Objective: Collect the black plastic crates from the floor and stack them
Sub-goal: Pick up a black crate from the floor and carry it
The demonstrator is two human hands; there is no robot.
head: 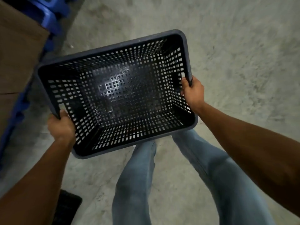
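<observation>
Head camera looks steeply down, close above the floor (pixel 227 46).

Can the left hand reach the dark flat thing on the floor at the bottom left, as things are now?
Probably not right away. The left hand is closed on the rim of the black crate, as is the right hand, so it is not free. The dark thing lies low beside the left forearm; the floor around it looks bare.

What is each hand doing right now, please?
Left hand: closed on the black crate rim.
Right hand: closed on the crate's opposite rim.
</observation>
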